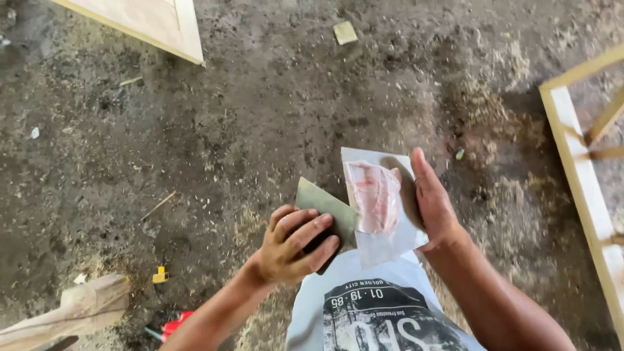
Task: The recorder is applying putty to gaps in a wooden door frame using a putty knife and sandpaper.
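Sandpaper sheet (383, 208) rests against our flat, open right hand (434, 205). Our left hand (292, 247) grips a folded green piece (325, 211), its lower edge hidden. Bare floor (260, 117) surrounds us.

Left hand (292, 247): closed on the folded grey-green abrasive sheet (325, 211), just left of the right hand.
Right hand (432, 205): flat against the right side of the pale rectangular sheet with a pinkish smear (380, 208).
Sheets: overlapping between the hands.
Light wooden panel (159, 23): far left on the dusty floor (260, 110).
Pale wooden frame (585, 182): right edge.
Small yellow scrap (159, 276): lower left.
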